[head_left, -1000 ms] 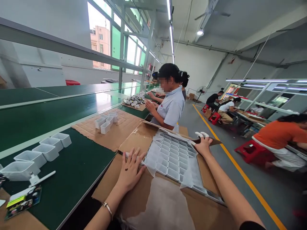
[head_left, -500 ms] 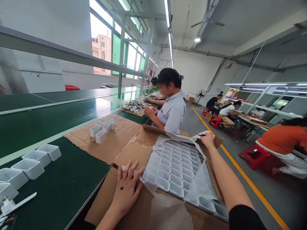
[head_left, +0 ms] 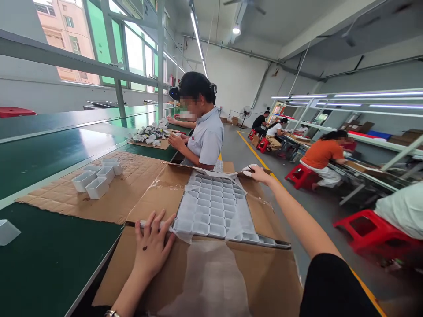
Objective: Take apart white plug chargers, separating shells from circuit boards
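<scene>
1. Cardboard sheet [head_left: 271,277] under you; tray [head_left: 211,207] lies on it, in film [head_left: 246,218].
2. Left hand [head_left: 152,251]: fingers spread, pressed on the tray's near-left corner.
3. Right hand [head_left: 256,174]: fingers appear to pinch the far corner; can't tell if film or tray.
4. Risk: pull unevenly and the film could tear, or the thin tray could buckle or slide.
5. Count: 5 cups [head_left: 97,187] on cardboard, 1 cup [head_left: 5,232] on the bench. Tray cells: too many to count.
6. Farther: seated worker [head_left: 206,136] beside you, 4 red stools [head_left: 299,176].
</scene>
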`<action>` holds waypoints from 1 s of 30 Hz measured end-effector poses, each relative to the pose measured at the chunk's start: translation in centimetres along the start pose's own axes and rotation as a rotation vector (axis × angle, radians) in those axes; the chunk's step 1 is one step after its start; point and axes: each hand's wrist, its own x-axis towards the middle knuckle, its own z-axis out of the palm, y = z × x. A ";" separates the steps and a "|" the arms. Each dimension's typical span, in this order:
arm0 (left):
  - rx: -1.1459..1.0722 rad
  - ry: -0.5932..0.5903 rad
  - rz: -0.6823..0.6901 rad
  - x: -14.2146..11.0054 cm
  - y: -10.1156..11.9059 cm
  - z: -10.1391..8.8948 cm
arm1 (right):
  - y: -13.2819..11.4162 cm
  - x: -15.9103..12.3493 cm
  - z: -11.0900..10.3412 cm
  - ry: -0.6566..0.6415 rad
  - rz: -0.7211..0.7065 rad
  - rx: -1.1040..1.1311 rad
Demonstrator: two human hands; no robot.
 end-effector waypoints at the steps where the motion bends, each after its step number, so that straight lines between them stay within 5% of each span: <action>1: 0.005 -0.016 -0.006 0.1 0.1 -0.3 | 0.2 -1.2 -0.5 -0.027 0.019 0.047; 6: -0.019 -0.187 -0.145 3.3 2.1 -3.4 | 0.4 -6.0 -1.4 0.036 0.129 0.325; 10: -0.114 -0.254 0.060 8.9 6.7 -4.3 | 0.2 -8.6 -0.2 0.361 0.232 0.501; 13: -0.141 -0.290 0.343 12.9 11.6 -2.2 | 0.0 -10.3 1.8 0.527 0.288 0.590; 16: -0.141 -0.336 0.588 15.6 16.4 1.4 | 0.1 -11.7 3.6 0.508 0.308 0.667; 19: -0.099 -0.335 0.675 17.2 19.4 4.9 | 0.2 -12.3 4.4 0.442 0.300 0.711; 24: -0.041 -0.297 0.694 18.7 19.9 8.0 | -0.3 -12.3 4.9 0.371 0.291 0.716; 30: -0.037 -0.278 0.709 19.6 18.0 8.3 | -1.7 -12.7 5.3 0.308 0.245 0.645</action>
